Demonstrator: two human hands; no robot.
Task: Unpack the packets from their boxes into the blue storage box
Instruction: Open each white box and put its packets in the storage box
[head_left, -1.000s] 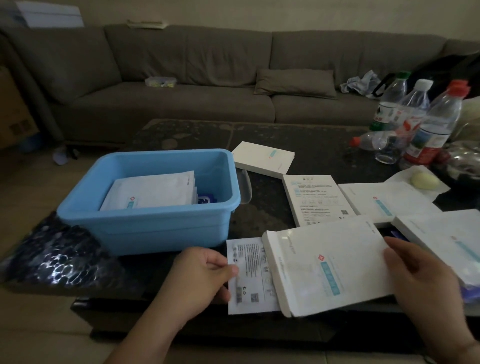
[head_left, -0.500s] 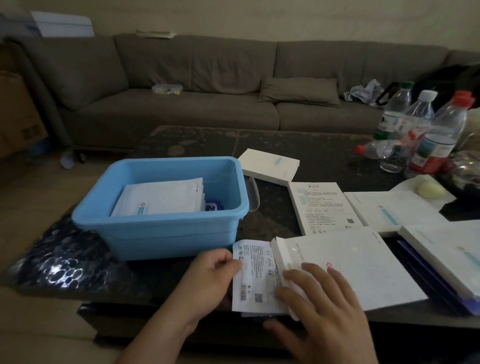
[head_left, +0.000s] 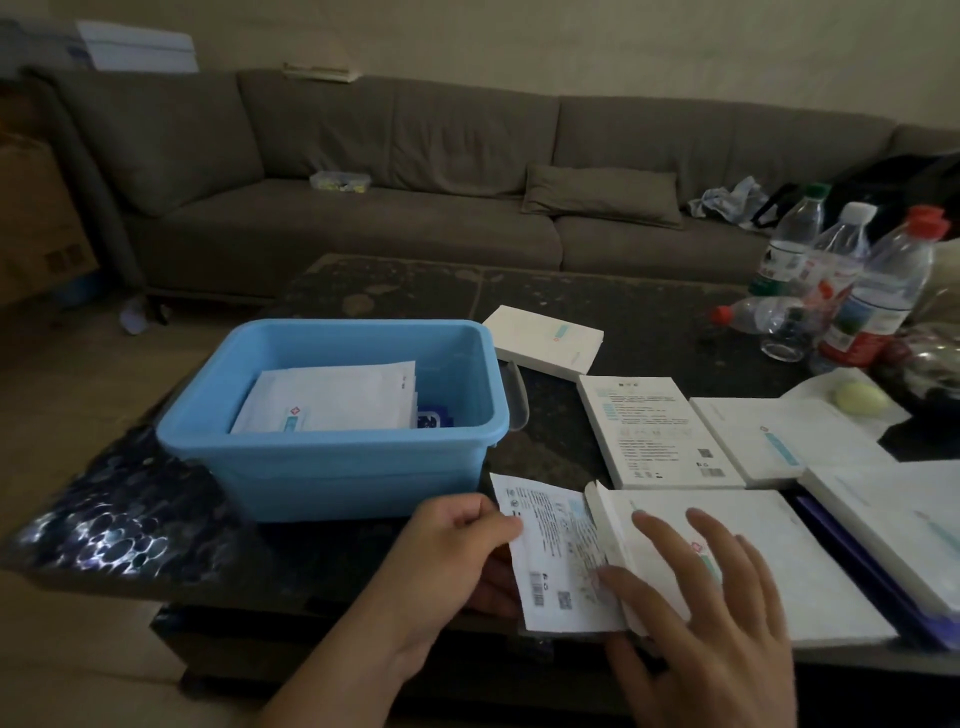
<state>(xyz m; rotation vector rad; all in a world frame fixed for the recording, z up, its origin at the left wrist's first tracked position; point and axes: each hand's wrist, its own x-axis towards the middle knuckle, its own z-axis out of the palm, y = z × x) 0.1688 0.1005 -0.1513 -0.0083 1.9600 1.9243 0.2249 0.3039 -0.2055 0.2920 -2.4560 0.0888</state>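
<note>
Left hand (head_left: 457, 551) on 1 packet (head_left: 558, 556) — 5 boxes (head_left: 670, 431)

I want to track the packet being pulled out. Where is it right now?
In the head view, the packet lies low and centre at the table's near edge, just in front of the blue storage box, pinched by the left hand, half out of the box.
</note>
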